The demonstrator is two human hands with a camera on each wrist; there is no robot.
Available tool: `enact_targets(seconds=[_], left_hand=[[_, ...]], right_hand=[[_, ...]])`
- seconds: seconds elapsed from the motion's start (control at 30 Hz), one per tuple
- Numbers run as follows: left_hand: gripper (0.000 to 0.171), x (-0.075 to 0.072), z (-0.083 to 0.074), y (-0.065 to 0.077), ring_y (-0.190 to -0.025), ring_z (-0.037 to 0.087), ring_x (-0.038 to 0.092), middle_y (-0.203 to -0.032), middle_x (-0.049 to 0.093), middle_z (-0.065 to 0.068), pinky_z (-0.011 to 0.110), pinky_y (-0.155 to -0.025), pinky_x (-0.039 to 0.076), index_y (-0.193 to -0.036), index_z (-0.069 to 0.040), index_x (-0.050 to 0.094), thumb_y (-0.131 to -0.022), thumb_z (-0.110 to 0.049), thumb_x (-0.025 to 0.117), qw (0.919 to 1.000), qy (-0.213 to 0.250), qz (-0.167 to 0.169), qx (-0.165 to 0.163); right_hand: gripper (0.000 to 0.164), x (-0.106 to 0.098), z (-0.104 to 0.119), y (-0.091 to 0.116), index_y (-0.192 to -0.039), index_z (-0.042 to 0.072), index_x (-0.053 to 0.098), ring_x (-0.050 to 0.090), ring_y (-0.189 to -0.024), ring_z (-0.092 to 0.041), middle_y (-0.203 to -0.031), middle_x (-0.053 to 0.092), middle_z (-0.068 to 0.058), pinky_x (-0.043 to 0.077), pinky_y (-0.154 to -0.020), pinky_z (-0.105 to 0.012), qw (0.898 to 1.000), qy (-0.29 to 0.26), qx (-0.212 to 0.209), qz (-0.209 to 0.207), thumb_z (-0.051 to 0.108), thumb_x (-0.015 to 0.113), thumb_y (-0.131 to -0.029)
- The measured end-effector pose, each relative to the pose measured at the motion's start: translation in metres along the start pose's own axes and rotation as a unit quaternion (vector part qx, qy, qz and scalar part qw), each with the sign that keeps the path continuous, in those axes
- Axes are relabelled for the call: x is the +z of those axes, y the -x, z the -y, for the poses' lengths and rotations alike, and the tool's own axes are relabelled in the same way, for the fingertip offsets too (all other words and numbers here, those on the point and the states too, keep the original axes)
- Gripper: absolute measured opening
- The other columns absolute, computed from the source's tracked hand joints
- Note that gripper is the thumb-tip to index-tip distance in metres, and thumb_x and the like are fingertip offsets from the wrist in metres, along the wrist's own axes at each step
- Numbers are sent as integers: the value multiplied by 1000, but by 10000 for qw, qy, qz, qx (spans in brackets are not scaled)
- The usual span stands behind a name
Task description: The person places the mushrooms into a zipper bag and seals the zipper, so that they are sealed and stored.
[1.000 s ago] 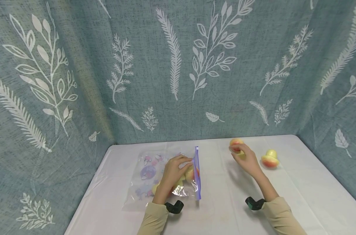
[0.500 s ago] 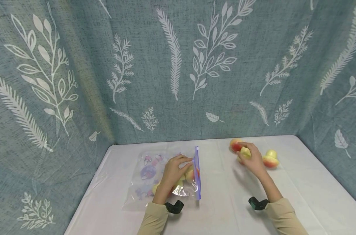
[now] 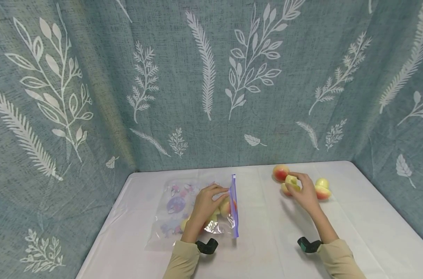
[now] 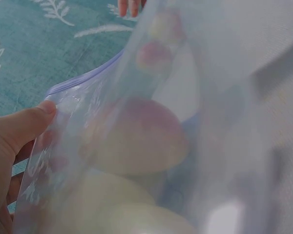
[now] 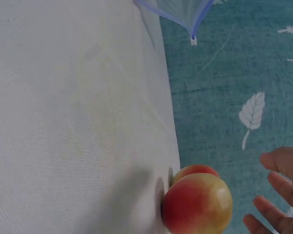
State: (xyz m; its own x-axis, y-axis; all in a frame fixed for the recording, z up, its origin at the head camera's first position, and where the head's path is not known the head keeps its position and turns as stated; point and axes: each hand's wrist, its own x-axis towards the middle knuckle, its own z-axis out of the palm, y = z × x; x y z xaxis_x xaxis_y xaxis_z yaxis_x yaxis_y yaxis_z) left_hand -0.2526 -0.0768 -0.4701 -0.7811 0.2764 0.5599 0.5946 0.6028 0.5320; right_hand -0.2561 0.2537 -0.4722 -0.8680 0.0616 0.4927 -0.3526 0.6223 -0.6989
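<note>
A clear zip bag [image 3: 176, 205] with a purple zip edge lies on the left of the table. My left hand [image 3: 208, 199] pinches it near its mouth. Several yellow-and-red, peach-like fruits [image 4: 136, 141] show through the plastic in the left wrist view. At the back right, my right hand [image 3: 306, 195] hovers close beside a small group: a red-yellow fruit [image 3: 281, 173] and yellowish fruit [image 3: 290, 180] in front of it. The right wrist view shows that hand's fingers [image 5: 278, 187] spread and apart from a round fruit [image 5: 198, 207].
More yellow and red fruit [image 3: 323, 192] sits just right of my right hand. The white-covered table [image 3: 256, 248] ends at a teal curtain [image 3: 211, 97] with white leaf prints, which hangs behind and at both sides. A black camera mount [image 3: 309, 245] sits at each wrist.
My right hand has moved right and slightly nearer, away from the rearmost fruit, uncovering it and the yellowish fruit in front. The left hand and the bag have stayed in place.
</note>
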Motion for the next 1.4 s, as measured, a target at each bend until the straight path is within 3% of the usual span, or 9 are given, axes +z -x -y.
enact_targets(seconds=[0.33,0.57,0.83,1.4], left_hand=[[18,2,1,1,-95,18,64,-90,69,-4,35,-86,50,-95,-17,74,-83,-29,69,10000,-67,31,-7],[17,4,3,1,-93,16,64,-89,69,-5,34,-84,51,-94,-17,75,-82,-28,70,10000,-61,-45,28],[17,5,4,2,-94,15,63,-88,68,-7,34,-86,50,-94,-18,74,-81,-28,70,10000,-41,-58,38],[18,5,3,2,-93,15,64,-90,69,-6,34,-85,50,-95,-18,74,-83,-29,68,9999,-110,36,33]], right_hand=[[39,2,-7,8,-113,-10,57,46,-106,-42,-111,53,-29,38,-91,-49,9994,173,75,-279,5,68,-79],[40,5,-8,12,-116,-8,56,47,-103,-42,-113,50,-29,41,-83,-49,9978,239,556,-265,9,68,-81],[40,9,-12,15,-116,-6,56,47,-106,-40,-117,47,-27,42,-86,-48,9944,233,1014,-211,15,67,-84],[47,15,-21,22,-119,-6,51,47,-109,-39,-120,48,-27,43,-93,-50,9917,270,1222,-299,23,66,-86]])
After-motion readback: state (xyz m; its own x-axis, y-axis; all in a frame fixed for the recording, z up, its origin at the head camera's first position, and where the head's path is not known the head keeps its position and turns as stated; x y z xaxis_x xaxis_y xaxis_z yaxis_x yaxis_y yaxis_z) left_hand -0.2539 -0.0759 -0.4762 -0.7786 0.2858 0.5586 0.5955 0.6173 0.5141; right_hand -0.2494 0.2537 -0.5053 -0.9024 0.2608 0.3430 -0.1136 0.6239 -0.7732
